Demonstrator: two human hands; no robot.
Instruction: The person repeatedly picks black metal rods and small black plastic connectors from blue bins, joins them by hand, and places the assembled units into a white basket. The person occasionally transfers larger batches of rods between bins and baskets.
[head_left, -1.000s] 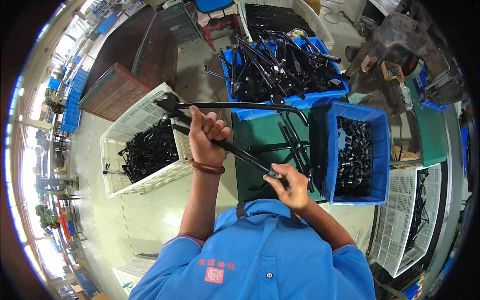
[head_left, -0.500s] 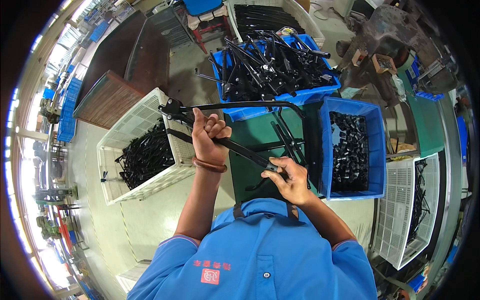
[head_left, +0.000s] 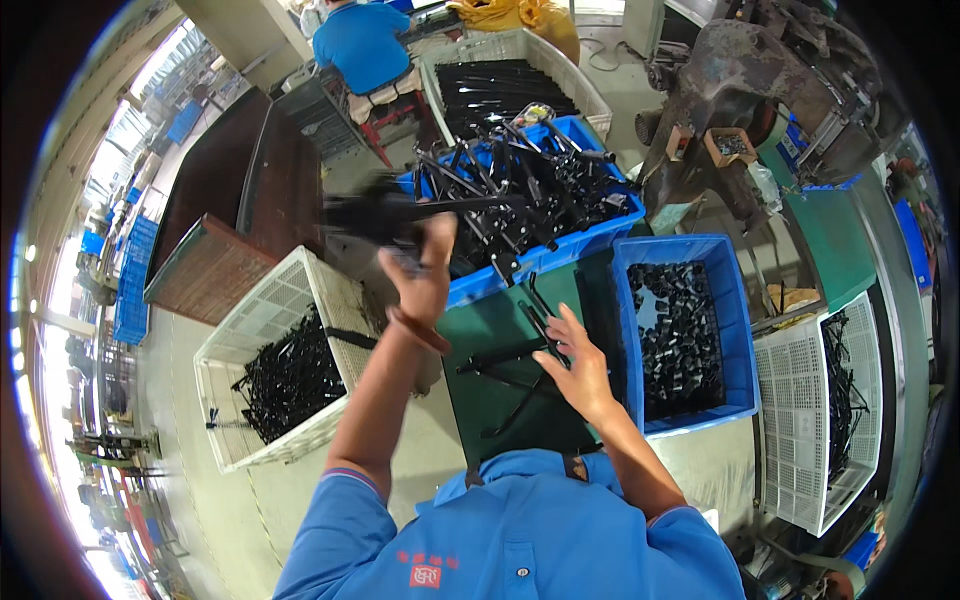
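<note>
Left grip [head_left: 424,278] has one black metal part [head_left: 375,216] between thumb and fingers, too blurry to say how firmly, up by the heaped one of two blue bins [head_left: 560,254]. Right grip [head_left: 572,362] is loosely open, empty, over the green worktop [head_left: 474,326]. Three white crates [head_left: 790,425] around.

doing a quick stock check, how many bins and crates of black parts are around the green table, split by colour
Blue plastic bins: 2
Perforated white plastic crates: 3
Total: 5
</note>
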